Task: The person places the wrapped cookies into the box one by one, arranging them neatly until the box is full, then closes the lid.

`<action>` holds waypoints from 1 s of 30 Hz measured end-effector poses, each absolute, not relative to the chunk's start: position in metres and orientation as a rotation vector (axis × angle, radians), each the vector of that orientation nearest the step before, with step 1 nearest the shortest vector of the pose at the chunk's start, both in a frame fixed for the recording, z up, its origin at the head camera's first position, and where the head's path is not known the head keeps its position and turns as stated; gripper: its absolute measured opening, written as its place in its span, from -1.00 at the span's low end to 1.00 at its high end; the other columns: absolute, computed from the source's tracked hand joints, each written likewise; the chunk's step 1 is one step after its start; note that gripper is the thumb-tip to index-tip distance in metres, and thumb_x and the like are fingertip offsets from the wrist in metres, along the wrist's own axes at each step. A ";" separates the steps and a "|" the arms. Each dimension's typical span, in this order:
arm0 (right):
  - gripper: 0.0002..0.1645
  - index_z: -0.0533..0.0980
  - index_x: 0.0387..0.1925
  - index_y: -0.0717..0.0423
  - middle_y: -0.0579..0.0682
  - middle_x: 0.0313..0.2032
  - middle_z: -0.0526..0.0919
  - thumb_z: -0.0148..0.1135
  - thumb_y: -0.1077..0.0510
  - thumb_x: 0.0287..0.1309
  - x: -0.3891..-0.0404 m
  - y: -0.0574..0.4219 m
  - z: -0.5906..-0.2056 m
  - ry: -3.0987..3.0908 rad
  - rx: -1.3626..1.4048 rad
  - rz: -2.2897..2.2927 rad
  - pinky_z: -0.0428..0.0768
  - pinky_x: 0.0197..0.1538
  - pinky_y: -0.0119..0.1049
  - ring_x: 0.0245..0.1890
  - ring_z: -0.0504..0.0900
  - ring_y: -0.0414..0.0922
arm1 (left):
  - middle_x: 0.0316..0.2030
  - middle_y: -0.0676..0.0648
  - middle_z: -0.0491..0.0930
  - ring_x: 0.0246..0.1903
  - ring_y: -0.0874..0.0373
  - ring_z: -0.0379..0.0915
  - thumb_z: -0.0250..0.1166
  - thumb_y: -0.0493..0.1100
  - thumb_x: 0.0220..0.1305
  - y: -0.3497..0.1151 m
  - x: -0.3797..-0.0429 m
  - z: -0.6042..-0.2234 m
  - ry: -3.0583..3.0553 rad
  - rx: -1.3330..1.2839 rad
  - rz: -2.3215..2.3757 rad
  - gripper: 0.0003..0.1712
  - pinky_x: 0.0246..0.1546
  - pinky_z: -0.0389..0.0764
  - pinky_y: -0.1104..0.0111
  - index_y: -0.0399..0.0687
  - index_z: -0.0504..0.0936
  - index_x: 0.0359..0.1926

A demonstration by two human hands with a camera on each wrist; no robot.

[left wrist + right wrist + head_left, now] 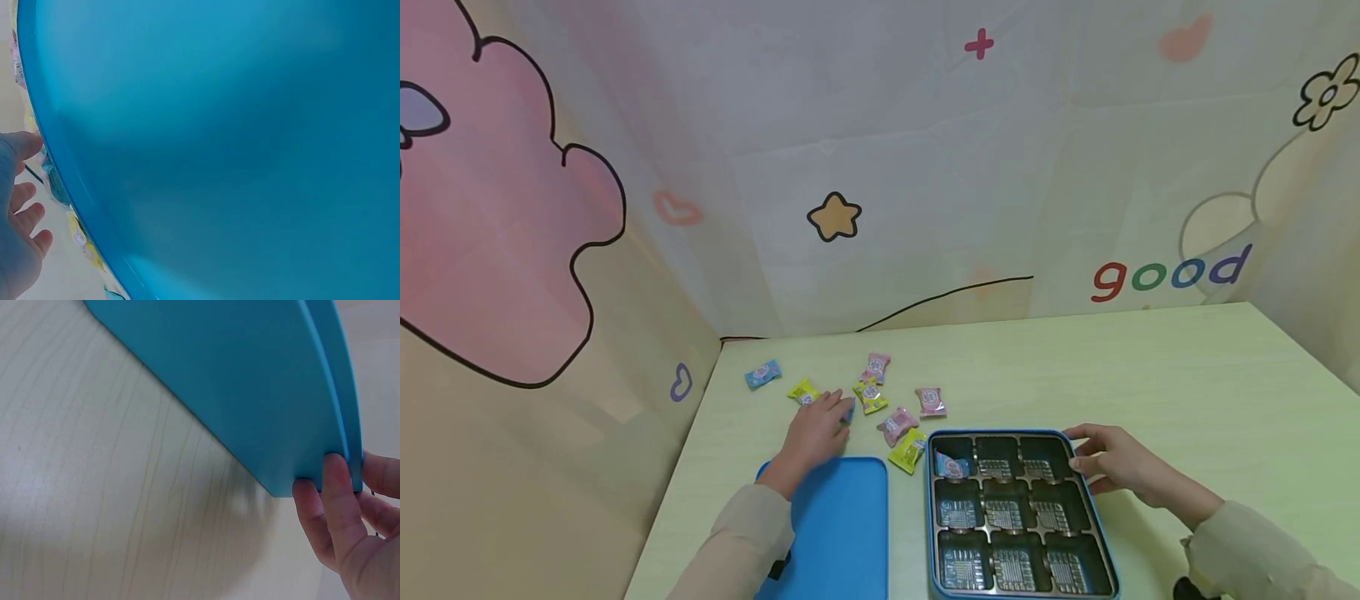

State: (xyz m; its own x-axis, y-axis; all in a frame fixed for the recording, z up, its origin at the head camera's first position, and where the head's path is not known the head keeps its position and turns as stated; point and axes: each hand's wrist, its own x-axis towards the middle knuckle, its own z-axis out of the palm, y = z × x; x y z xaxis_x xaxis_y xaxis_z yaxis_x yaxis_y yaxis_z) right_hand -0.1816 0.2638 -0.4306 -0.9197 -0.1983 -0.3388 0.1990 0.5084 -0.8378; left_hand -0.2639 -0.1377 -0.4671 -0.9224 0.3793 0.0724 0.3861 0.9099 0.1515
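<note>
My left hand (822,429) reaches over the candies beyond the blue lid (850,525), fingers loosely spread. A blue wrapped candy (848,411) lies at its fingertips, partly covered by the hand. In the left wrist view, the thumb and fingers are beside that candy, past the lid's raised edge. My right hand (1116,462) grips the far right corner of a blue box (930,533) with a dark divided tray. Its thumb is over the rim and its fingers press the outer wall (250,381). One blue candy (952,466) sits in the tray's far left compartment.
Yellow candies (908,451) and pink candies (932,402) lie scattered beyond the lid and box. Another blue candy (763,374) is at the far left. A printed curtain (925,208) hangs behind the pale wooden table (1150,375).
</note>
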 end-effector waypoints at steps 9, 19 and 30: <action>-0.38 0.12 0.16 0.43 0.30 -0.16 0.41 0.08 0.28 0.09 -0.182 0.264 -0.433 2.367 -0.004 -1.390 0.60 -0.35 -0.16 -0.38 0.53 -0.09 | 0.21 -0.18 0.27 0.22 -0.12 0.14 0.11 -0.12 0.18 -0.138 -0.267 -0.470 -3.051 -0.550 -0.296 -0.49 0.15 0.25 0.00 -0.08 0.34 0.18; -0.37 0.12 0.16 0.43 0.28 -0.17 0.39 0.09 0.27 0.09 -0.182 0.265 -0.433 2.361 -0.009 -1.396 0.60 -0.34 -0.16 -0.38 0.52 -0.10 | 0.21 -0.17 0.28 0.23 -0.10 0.14 0.13 -0.14 0.16 -0.142 -0.275 -0.477 -3.072 -0.447 -0.347 -0.45 0.16 0.22 -0.03 -0.09 0.31 0.20; -0.38 0.13 0.16 0.41 0.27 -0.18 0.40 0.09 0.27 0.09 -0.183 0.265 -0.435 2.363 -0.005 -1.392 0.60 -0.33 -0.15 -0.38 0.52 -0.10 | 0.08 -0.18 0.41 0.07 -0.08 0.34 0.15 -0.22 0.13 -0.145 -0.276 -0.482 -3.015 -0.442 -0.364 -0.51 0.05 0.39 0.09 -0.16 0.38 0.13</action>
State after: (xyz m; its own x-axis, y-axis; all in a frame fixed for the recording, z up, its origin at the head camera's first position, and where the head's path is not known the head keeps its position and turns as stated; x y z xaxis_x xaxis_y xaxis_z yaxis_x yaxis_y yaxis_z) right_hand -0.1833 0.2652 -0.4346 -0.9216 -0.2001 -0.3325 0.1939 0.5049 -0.8411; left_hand -0.2763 -0.1449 -0.4824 -0.9560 0.2740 0.1052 0.2912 0.9304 0.2226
